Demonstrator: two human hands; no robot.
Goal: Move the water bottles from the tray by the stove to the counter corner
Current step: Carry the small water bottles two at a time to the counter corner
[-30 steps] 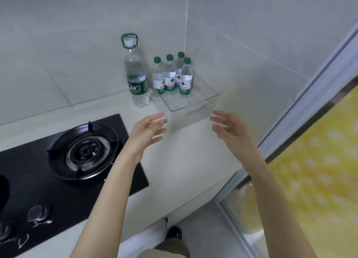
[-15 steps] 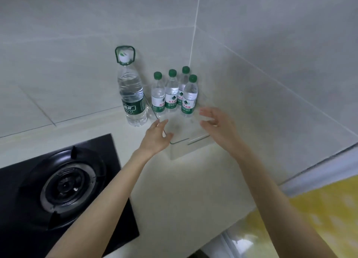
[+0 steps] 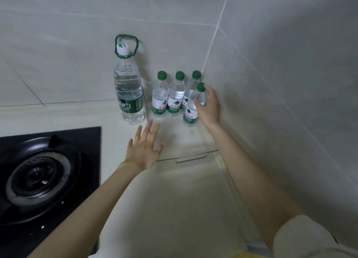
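i read right hand (image 3: 209, 110) wrapped round the front green-capped water bottle (image 3: 191, 111), which tilts, likely to clear its neighbours | left hand (image 3: 143, 151) flat, fingers spread, at the clear tray (image 3: 191, 158) edge, probably steadying it | three small bottles (image 3: 175, 98) upright in tray

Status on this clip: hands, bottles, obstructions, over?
Right hand grips front small bottle, tilted. Left hand open at tray, left side. Three small bottles behind it, in tray. Large bottle outside, leftward, not blocking.

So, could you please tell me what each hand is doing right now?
Left hand: open, holding nothing.
Right hand: gripping the nearest small bottle.
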